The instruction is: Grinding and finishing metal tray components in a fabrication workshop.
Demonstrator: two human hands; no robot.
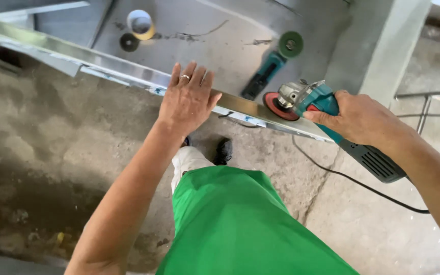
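Now, right hand (358, 118) grip around grinder (327, 114), disc touching metal bar (128, 69)

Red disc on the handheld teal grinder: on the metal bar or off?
On: the red disc meets the long metal bar edge. Spinning: cannot tell.

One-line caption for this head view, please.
Left hand flat on a long metal bar; right hand holds a teal angle grinder at it.

Two teal angle grinders (327, 109) (268, 69), one long shiny steel bar (103, 63), one yellow tape roll (141, 24), one loose dark disc (129, 42).
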